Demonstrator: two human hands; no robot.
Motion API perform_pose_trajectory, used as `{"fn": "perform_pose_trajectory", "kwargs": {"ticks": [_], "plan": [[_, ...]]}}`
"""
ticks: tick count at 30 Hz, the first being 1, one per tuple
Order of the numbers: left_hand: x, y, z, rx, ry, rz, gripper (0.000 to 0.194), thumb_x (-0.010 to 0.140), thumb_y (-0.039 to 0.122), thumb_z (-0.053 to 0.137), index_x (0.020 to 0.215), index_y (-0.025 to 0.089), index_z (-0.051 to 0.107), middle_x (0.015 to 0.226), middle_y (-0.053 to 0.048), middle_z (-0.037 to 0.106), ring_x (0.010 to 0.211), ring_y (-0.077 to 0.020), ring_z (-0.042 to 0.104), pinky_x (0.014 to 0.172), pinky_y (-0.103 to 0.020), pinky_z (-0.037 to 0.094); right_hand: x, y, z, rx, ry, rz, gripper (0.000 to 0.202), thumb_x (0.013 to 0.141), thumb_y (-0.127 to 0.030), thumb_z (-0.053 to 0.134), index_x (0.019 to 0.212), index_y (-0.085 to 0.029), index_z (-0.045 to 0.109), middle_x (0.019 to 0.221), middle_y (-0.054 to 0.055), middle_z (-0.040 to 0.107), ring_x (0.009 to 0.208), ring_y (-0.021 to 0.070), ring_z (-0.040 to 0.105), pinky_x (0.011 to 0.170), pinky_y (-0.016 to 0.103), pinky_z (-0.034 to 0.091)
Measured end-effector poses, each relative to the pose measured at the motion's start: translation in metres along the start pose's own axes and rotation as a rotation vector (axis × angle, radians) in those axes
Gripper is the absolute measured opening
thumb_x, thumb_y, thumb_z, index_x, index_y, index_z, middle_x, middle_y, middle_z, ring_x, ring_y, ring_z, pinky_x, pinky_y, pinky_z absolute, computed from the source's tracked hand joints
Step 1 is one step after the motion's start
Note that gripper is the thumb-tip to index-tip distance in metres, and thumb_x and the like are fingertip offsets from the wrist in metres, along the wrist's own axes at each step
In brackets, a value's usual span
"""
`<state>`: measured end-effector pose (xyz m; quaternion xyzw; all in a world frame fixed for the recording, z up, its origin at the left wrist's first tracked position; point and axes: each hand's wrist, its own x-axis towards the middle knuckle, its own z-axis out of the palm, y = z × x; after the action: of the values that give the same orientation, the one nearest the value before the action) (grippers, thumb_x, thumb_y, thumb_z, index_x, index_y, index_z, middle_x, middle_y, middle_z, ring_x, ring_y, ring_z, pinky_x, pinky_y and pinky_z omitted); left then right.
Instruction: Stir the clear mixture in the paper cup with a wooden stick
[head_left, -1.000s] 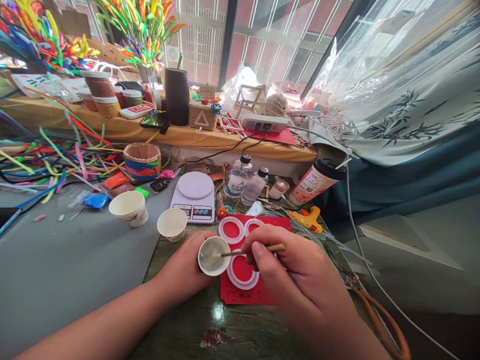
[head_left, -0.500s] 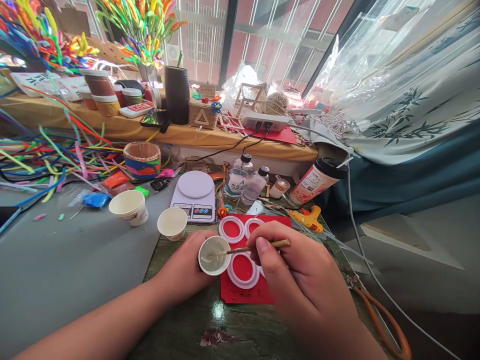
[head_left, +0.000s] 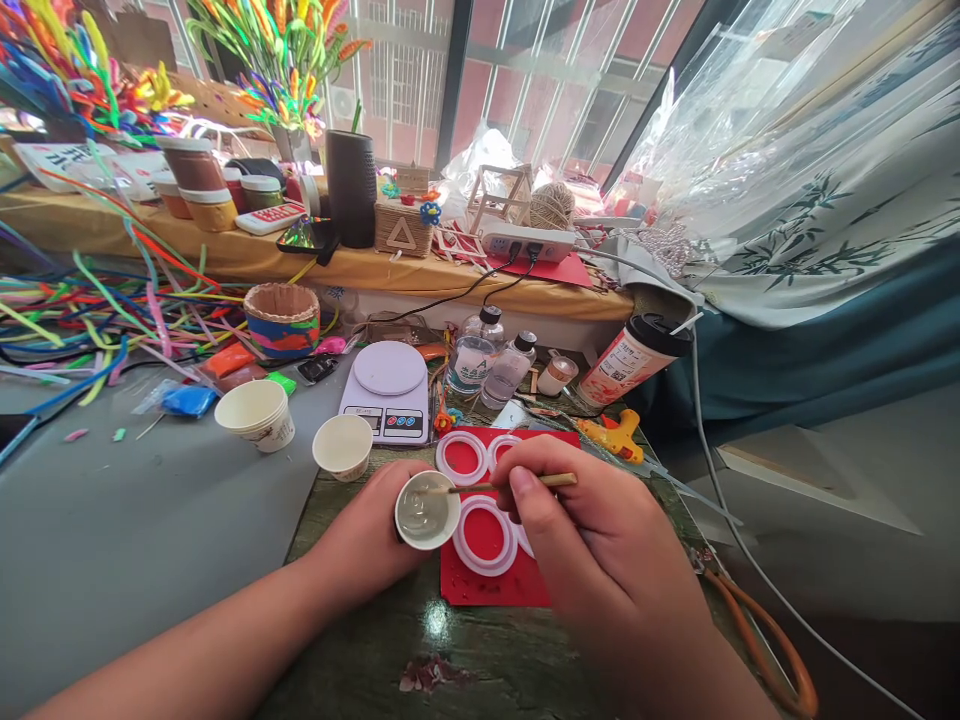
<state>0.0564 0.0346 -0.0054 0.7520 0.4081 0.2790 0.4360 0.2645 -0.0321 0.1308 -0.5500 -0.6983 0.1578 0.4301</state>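
I see my left hand (head_left: pixel 384 512) closed around a paper cup (head_left: pixel 452 518), which is at the left edge of the red sheet (head_left: pixel 495 590) and covers a little part of it from my view. I cannot tell whether the bottom of this cup touches the worktop (head_left: pixel 360 660). A greyish liquid (head_left: pixel 420 520) is inside it. My right hand (head_left: pixel 589 520) pinches a thin stick (head_left: pixel 559 480) between thumb and fingers, above the right part of the red sheet. The stick goes slantwise over the sheet, and its far end is inside the cup; I cannot say exactly how deep. On the red sheet lie pale rings (head_left: pixel 484 568); I count 3 clearly, and the right hand hides some of them.

To the left of the red sheet stands a second cup (head_left: pixel 345 452), and farther left, a cup stack (head_left: pixel 259 425). Behind the sheet, to the left, I find a kitchen scale (head_left: pixel 388 370); directly behind are 2 bottles (head_left: pixel 506 380). A yellow glue gun (head_left: pixel 621 438) lies near its back right corner.
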Motion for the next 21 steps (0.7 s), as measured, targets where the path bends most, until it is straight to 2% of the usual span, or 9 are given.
{"fn": "perform_pose_trajectory", "kwargs": {"ticks": [6, 11, 17, 21], "plan": [[-0.0003, -0.0001, 0.0011, 0.002, 0.003, -0.011, 0.032, 0.088, 0.025, 0.086, 0.117, 0.027, 0.074, 0.120, -0.006, 0.081, 0.110, -0.0305, 0.076, 0.100, -0.044, 0.063, 0.0018, -0.0026, -0.0012, -0.021, -0.036, -0.007, 0.029, 0.109, -0.019, 0.050, 0.086, -0.024, 0.067, 0.071, -0.004, 0.070, 0.061, 0.0144, 0.064, 0.057, 0.028, 0.045], [-0.0001, 0.0012, -0.0004, 0.011, -0.007, -0.002, 0.033, 0.089, 0.027, 0.086, 0.120, 0.026, 0.074, 0.125, -0.008, 0.080, 0.112, -0.0311, 0.075, 0.101, -0.045, 0.063, -0.0001, 0.0011, 0.0001, -0.019, -0.010, 0.012, 0.026, 0.110, -0.020, 0.052, 0.089, -0.024, 0.068, 0.075, -0.002, 0.072, 0.065, 0.0160, 0.066, 0.061, 0.029, 0.046], [0.0006, 0.0041, -0.0012, 0.007, -0.013, -0.007, 0.031, 0.089, 0.027, 0.087, 0.117, 0.026, 0.074, 0.123, -0.007, 0.081, 0.111, -0.0309, 0.075, 0.102, -0.045, 0.063, 0.0022, -0.0006, -0.0002, -0.033, -0.036, -0.014, 0.029, 0.109, -0.019, 0.050, 0.084, -0.025, 0.062, 0.073, -0.003, 0.070, 0.064, 0.0155, 0.064, 0.060, 0.029, 0.045], [0.0002, 0.0048, -0.0012, 0.000, -0.017, -0.031, 0.033, 0.087, 0.024, 0.086, 0.118, 0.026, 0.074, 0.124, -0.007, 0.081, 0.112, -0.0312, 0.075, 0.102, -0.045, 0.063, 0.0029, -0.0028, -0.0020, -0.039, -0.051, -0.020, 0.029, 0.109, -0.018, 0.049, 0.086, -0.024, 0.065, 0.072, -0.004, 0.070, 0.063, 0.0143, 0.064, 0.059, 0.028, 0.046]]}}
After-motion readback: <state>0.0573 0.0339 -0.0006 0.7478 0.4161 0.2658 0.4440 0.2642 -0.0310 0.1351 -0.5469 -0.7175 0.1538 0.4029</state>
